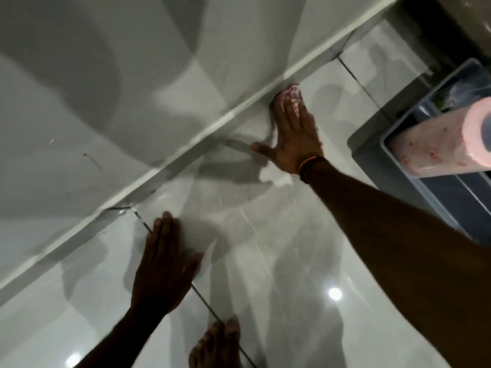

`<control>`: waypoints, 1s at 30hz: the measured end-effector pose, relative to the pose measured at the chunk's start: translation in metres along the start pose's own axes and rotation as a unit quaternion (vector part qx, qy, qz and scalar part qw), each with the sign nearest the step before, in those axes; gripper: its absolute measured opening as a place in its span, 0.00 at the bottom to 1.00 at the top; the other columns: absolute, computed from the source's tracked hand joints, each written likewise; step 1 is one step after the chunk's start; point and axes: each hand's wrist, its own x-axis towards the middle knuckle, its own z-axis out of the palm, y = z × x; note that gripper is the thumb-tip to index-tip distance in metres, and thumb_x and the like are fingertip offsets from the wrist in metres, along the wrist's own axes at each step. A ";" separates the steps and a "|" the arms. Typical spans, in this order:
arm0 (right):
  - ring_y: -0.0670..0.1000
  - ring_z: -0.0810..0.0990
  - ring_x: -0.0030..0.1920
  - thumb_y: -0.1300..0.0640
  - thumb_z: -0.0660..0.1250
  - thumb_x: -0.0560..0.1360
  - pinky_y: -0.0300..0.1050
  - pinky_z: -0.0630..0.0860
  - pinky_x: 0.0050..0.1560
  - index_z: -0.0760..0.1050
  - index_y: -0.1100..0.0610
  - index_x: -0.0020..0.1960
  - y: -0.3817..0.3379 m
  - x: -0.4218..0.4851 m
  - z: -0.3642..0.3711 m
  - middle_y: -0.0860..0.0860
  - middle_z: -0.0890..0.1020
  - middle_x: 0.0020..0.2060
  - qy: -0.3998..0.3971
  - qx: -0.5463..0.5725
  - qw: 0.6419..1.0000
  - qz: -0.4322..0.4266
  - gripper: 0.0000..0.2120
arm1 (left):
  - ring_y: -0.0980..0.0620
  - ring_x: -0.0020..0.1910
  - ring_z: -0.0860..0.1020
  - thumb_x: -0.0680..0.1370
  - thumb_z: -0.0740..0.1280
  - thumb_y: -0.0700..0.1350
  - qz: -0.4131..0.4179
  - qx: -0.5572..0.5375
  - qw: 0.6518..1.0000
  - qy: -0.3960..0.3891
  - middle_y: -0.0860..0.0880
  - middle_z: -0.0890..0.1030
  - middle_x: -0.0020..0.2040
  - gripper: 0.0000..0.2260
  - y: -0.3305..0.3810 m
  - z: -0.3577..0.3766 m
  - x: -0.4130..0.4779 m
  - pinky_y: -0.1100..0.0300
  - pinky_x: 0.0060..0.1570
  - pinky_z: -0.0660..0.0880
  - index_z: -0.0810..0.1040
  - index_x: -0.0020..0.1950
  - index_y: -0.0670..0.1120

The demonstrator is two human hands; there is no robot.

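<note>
Your right hand [295, 134] presses the pink paper towel [291, 92] with straight fingers against the skirting board [186, 152], not gripping it. Your left hand [162, 258] lies flat and empty on the glossy floor tile [265, 235]. That palm may slip there, and the towel may tear.

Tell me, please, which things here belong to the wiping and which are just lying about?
In use: right hand pressing the pink wipe at the skirting; left hand flat on the floor tile.
Lying about: pink paper roll, untouched, in the grey bin.
</note>
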 end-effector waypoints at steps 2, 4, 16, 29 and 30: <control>0.62 0.44 0.89 0.12 0.52 0.66 0.61 0.46 0.90 0.47 0.55 0.89 -0.017 -0.018 0.009 0.60 0.45 0.89 0.027 0.007 0.998 -0.061 0.66 | 0.38 0.87 0.51 0.82 0.57 0.64 -0.014 -0.010 1.000 -0.009 0.39 0.50 0.87 0.41 0.004 -0.002 -0.001 0.40 0.83 0.58 0.50 0.85 0.40; 0.63 0.46 0.89 0.14 0.59 0.67 0.62 0.50 0.89 0.50 0.56 0.89 -0.032 -0.043 0.026 0.61 0.48 0.89 0.020 -0.012 0.986 -0.167 0.65 | 0.39 0.87 0.50 0.81 0.57 0.65 -0.022 -0.021 0.999 -0.012 0.41 0.49 0.88 0.41 0.008 -0.003 -0.002 0.40 0.83 0.58 0.50 0.86 0.41; 0.68 0.38 0.88 0.11 0.27 0.62 0.65 0.38 0.88 0.41 0.66 0.87 0.070 0.079 -0.056 0.68 0.42 0.87 -0.013 -0.059 0.992 0.108 0.73 | 0.39 0.87 0.50 0.81 0.57 0.64 -0.024 -0.007 0.999 -0.020 0.41 0.48 0.88 0.42 0.005 0.001 0.000 0.40 0.82 0.58 0.50 0.85 0.39; 0.61 0.40 0.89 0.13 0.39 0.70 0.65 0.46 0.89 0.40 0.53 0.88 0.056 0.058 -0.035 0.58 0.41 0.89 0.096 0.021 0.985 0.144 0.60 | 0.37 0.85 0.54 0.81 0.52 0.67 -0.017 -0.029 0.999 -0.012 0.40 0.50 0.87 0.42 0.008 -0.008 0.006 0.57 0.85 0.41 0.49 0.85 0.39; 0.61 0.39 0.89 0.12 0.36 0.68 0.66 0.44 0.88 0.38 0.52 0.88 0.060 0.070 -0.044 0.57 0.39 0.89 0.083 0.044 0.979 0.179 0.62 | 0.35 0.84 0.56 0.82 0.50 0.67 -0.001 -0.018 1.000 -0.009 0.37 0.53 0.86 0.42 0.008 -0.008 0.006 0.54 0.85 0.43 0.52 0.84 0.36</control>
